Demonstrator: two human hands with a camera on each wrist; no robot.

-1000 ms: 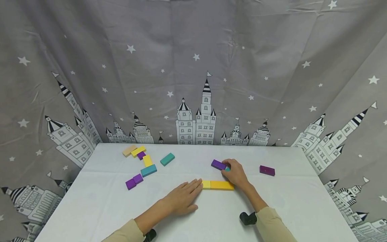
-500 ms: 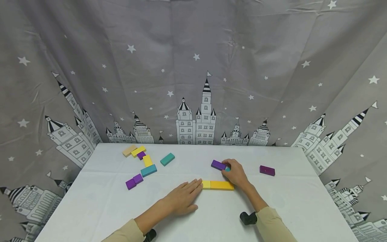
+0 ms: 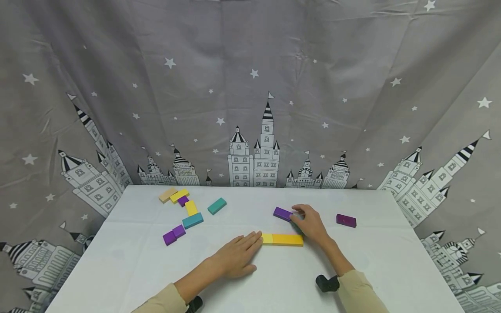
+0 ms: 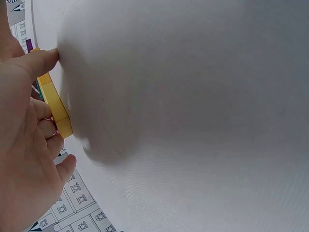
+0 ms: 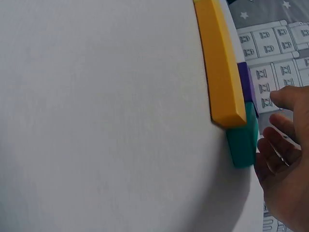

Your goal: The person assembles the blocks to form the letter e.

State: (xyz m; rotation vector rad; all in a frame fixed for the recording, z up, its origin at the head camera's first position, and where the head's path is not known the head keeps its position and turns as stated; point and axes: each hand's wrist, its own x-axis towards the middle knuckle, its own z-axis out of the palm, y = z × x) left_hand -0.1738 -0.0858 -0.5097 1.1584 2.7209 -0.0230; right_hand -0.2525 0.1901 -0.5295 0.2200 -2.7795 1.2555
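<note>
My left hand (image 3: 238, 256) lies palm down with straight fingers, its fingertips at the left end of a short yellow block (image 3: 267, 238). That block lines up end to end with a longer orange-yellow block (image 3: 287, 240). In the left wrist view the fingers of the left hand (image 4: 29, 116) show beside the yellow block (image 4: 57, 104). My right hand (image 3: 311, 222) hovers just behind the long block, fingers loosely bent. In the right wrist view its fingers are apart from a teal block (image 5: 243, 145), which the hand mostly hides in the head view. A purple block (image 3: 282, 213) adjoins the teal one.
A dark purple block (image 3: 346, 220) lies to the right. At the back left are a teal block (image 3: 217, 206), a blue-teal block (image 3: 192, 220), two purple blocks (image 3: 174, 234), and several yellow, tan and purple ones (image 3: 179, 195). A grey castle-print curtain (image 3: 250, 87) borders the white table (image 3: 117, 261).
My right hand has let go of the teal block; its fingers have spread and the hand has shifted slightly right. The left hand has stayed still.
</note>
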